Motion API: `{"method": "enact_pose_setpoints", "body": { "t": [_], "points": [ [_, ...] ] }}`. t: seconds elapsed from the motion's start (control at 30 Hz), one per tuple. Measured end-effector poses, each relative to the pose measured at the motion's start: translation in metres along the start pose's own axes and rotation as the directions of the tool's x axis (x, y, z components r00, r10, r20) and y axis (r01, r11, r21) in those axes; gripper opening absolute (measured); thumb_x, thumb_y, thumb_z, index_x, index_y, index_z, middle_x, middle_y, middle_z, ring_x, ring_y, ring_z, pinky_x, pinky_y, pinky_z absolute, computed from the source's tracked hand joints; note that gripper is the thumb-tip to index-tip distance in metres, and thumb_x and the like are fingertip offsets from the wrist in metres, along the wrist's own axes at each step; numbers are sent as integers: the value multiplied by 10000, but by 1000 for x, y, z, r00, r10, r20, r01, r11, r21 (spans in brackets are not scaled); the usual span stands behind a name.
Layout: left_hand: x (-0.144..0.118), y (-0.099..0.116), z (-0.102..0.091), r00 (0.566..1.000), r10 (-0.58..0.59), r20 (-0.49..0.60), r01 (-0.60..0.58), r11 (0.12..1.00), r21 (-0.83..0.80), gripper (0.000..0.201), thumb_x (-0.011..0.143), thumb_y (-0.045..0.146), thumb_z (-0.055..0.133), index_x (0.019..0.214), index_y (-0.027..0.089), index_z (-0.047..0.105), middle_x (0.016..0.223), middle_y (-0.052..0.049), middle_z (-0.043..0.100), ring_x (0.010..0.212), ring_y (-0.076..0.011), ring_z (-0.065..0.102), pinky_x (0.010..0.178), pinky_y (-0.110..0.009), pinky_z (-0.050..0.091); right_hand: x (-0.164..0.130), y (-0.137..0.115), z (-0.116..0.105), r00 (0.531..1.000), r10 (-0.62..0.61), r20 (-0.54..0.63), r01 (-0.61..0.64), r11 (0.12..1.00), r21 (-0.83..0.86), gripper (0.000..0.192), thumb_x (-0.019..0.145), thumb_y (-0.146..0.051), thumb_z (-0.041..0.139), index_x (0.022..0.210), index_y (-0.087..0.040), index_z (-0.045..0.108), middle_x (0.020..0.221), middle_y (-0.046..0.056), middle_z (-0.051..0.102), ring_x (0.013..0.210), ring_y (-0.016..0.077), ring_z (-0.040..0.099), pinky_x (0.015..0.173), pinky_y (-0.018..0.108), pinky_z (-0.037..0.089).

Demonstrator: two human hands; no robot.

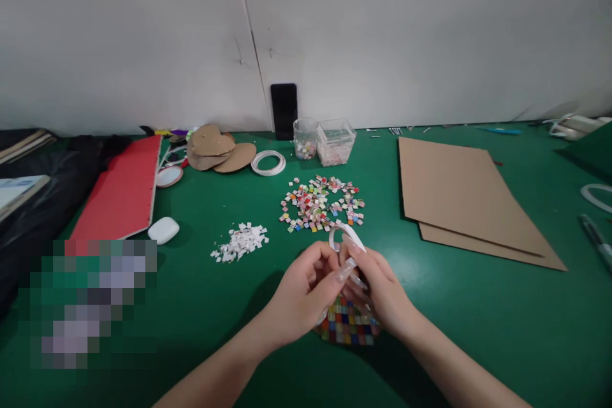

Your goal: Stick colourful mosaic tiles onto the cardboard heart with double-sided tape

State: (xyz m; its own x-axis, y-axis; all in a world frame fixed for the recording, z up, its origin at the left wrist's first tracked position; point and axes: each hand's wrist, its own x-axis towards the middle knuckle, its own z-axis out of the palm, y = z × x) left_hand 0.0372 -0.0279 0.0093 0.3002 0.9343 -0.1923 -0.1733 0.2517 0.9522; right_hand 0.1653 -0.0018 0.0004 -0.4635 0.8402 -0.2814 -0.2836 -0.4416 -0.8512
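Between my two hands is a roll of white tape (354, 235), its ring standing up above the fingers. My right hand (380, 277) is closed around the roll. With thumb and fingers pinched together, my left hand (310, 287) meets the tape at its near side; the exact grip is partly hidden. Under both hands lies a piece covered with colourful mosaic tiles (351, 324), its upper part hidden by the fingers. Just beyond the hands spreads a loose heap of small coloured tiles (315, 201). A pile of white paper squares (245, 241) lies to the left.
Cardboard sheets (459, 197) lie at right. At the back stand a clear cup (305, 134), a clear box (337, 140) and a phone (284, 108) against the wall. Another tape roll (268, 163), cardboard discs (236, 157), a red board (122, 191) and a white case (163, 230) lie left.
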Motion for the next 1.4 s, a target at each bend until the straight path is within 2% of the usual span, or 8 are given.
{"method": "enact_pose_setpoints", "body": {
  "t": [0.23,0.73,0.9,0.97,1.17,1.4],
  "points": [
    [3,-1,0,1000,-9,-15,8,1000,-29,188,826,294,503,726,197,377,463,127,348,330,-8,287,356,-140,226,-2,-2,1,1000,-2,-21,1,999,-48,402,811,-504,484,577,-188,401,421,-97,279,365,47,229,333,168,193],
    [3,-4,3,995,-24,-102,29,998,49,274,823,376,518,684,200,361,452,127,330,310,-8,273,341,-150,225,-5,2,0,997,20,-72,-29,992,-122,411,796,-559,469,605,-198,418,453,-86,305,396,61,265,349,177,230],
    [3,-7,3,996,8,-93,-10,1000,-23,307,849,440,448,683,199,353,466,116,330,317,-14,261,328,-147,223,-3,6,-1,991,24,-133,-43,990,-137,411,779,-555,497,595,-196,414,461,-82,312,401,61,267,349,181,238],
    [2,-7,2,998,18,-65,-21,999,-50,303,866,445,408,695,201,360,445,116,312,321,-23,258,332,-149,226,-2,7,-2,993,15,-119,-28,994,-108,405,794,-543,486,600,-195,415,461,-83,317,398,59,260,352,178,234],
    [1,-6,2,999,29,-24,-31,998,-51,228,829,376,507,756,195,389,507,110,365,331,-4,275,344,-145,210,-2,1,-1,1000,-28,-11,27,996,-81,418,827,-529,439,582,-193,397,438,-85,291,383,59,244,349,176,212],
    [2,-6,3,999,31,-22,-33,997,-76,198,823,326,512,745,197,385,511,117,360,329,-1,276,353,-148,228,-2,1,-1,999,-30,-42,26,995,-92,400,808,-537,463,605,-195,413,443,-90,288,383,58,228,351,175,208]
  ]
}}
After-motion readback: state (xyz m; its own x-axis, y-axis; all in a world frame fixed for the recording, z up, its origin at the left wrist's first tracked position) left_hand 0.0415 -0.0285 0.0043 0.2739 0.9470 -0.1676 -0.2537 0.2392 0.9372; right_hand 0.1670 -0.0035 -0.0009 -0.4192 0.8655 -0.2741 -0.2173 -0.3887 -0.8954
